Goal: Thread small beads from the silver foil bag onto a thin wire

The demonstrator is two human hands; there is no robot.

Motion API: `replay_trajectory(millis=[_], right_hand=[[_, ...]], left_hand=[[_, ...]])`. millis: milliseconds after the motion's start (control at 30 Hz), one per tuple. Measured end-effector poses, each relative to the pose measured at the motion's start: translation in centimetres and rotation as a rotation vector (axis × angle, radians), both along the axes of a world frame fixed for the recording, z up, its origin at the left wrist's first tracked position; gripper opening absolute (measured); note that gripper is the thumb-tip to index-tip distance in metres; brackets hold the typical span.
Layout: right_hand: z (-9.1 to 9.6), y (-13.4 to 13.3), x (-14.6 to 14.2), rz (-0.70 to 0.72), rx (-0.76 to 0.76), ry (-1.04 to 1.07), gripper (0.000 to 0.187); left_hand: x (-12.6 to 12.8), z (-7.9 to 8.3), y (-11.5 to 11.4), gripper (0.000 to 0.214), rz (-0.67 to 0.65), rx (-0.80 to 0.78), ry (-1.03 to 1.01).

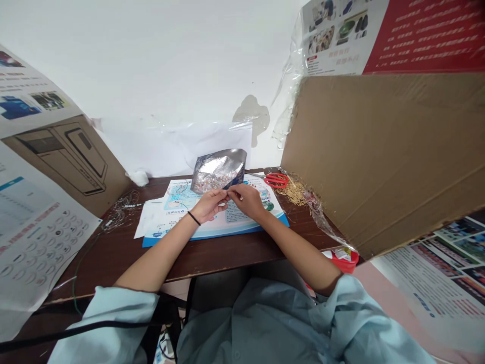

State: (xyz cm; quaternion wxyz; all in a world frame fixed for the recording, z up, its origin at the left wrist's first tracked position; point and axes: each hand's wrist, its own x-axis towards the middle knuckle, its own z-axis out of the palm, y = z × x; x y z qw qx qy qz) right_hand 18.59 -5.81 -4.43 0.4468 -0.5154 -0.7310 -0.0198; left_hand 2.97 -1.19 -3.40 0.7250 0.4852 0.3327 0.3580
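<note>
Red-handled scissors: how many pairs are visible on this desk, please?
1. The red-handled metal scissors lie on the dark wooden desk, beside a loose pile of thin golden strands. Others may be hidden behind the brown cardboard sheet.

front edge of the worktop point(113, 258) is the way in; cardboard point(379, 156) walls off the right, foil bag point(217, 172) sits at the back.
</note>
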Motion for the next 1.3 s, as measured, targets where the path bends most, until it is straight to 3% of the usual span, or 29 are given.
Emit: replay_trajectory(millis=[167,333,500,700,933,1300], right_hand=[[-0.5,0.2,0.1,0.012,-0.046,0.003,0.023],[-0.9,0.2,0.0,0.027,-0.079,0.016,0.023],[-1.0,0.1,-0.3,-0.025,-0.105,0.031,0.021],[-1.0,0.3,-0.3,-0.023,-0.083,0.156,0.019],[-0.2,0.4,0.3,0.020,-0.168,0.515,0.017],[0.0,1.2,1.6,0.123,-0.277,0.683,0.014]], left_hand=[[-0.1,-0.5,0.3,0.035,0.015,0.037,0.036],[-0.5,-1.3,0.5,0.044,0.016,0.191,0.139],[-0.3,-1.3,0.1,0.039,0.055,0.382,0.291],[0.1,-0.9,0.5,0.029,0.126,0.465,0.306],[-2.0,-0.5,3.8,0.014,0.495,0.495,0.325],[-6.2,0.5,7.6,0.016,1.042,0.355,0.237]])
